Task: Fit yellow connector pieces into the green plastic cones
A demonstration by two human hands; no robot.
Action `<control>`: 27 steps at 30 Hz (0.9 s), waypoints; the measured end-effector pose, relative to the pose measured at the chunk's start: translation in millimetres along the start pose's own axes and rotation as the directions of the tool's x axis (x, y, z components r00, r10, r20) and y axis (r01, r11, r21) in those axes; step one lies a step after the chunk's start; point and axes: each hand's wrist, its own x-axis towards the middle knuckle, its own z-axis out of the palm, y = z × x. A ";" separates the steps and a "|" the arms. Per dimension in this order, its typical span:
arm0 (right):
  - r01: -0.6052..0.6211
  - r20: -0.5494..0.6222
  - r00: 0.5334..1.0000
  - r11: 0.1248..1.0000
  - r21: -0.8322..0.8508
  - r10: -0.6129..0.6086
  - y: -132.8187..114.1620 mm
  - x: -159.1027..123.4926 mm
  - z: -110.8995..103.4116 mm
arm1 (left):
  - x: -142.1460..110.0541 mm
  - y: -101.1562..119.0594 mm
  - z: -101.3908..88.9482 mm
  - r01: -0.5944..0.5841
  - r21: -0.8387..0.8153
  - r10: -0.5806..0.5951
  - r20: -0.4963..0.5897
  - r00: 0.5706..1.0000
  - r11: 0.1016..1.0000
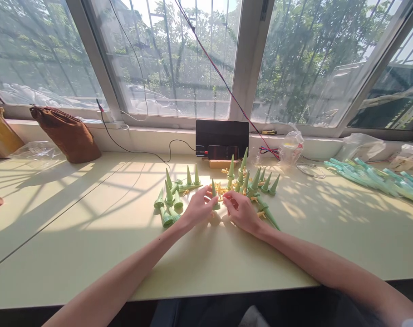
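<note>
My left hand (200, 205) is closed around a green plastic cone-shaped spike (213, 188), whose tip points up. Close beside it, my right hand (241, 210) has thumb and finger pinched together; what they hold, if anything, is too small to make out. Behind both hands lies a pile of small yellow plastic pieces (221, 187). More green spikes (169, 195) stand and lie to the left of my left hand. Another group of green spikes (255, 181) sits behind and to the right of my right hand, some with yellow pieces on them.
A black tablet (222, 131) leans at the window sill, with a phone (223, 151) on a wooden stand (223, 164) in front. Brown drawstring bag (67, 136) stands back left. Teal plastic pieces (380, 179) lie at right. A cable (138, 151) crosses the table's back.
</note>
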 end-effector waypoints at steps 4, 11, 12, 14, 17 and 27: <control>0.004 -0.004 1.000 1.000 -0.005 -0.004 -1.8 0.0 -0.6 | -0.2 -3.1 -0.5 -0.088 0.046 0.089 -0.013 0.996 0.995; -0.004 -0.019 1.000 0.999 0.034 0.005 -0.9 1.0 -0.2 | -0.9 -0.1 0.2 -0.140 0.067 0.142 -0.024 0.990 0.988; -0.005 -0.026 1.000 0.999 0.047 0.006 -0.6 1.0 -0.2 | -0.9 0.5 0.2 -0.140 0.064 0.142 -0.026 0.990 0.988; -0.001 -0.035 0.999 0.997 0.071 0.003 -0.2 0.9 -0.6 | -0.9 1.3 0.2 -0.136 0.052 0.137 -0.028 0.990 0.989; 0.013 -0.040 0.999 0.995 0.098 -0.009 -0.2 0.5 -1.4 | -0.6 1.4 0.2 -0.128 0.034 0.129 -0.040 0.991 0.991; 0.018 -0.038 0.999 0.997 0.078 -0.015 1.1 -0.4 -0.7 | -1.1 1.7 0.8 -0.137 0.071 0.141 -0.054 0.989 0.988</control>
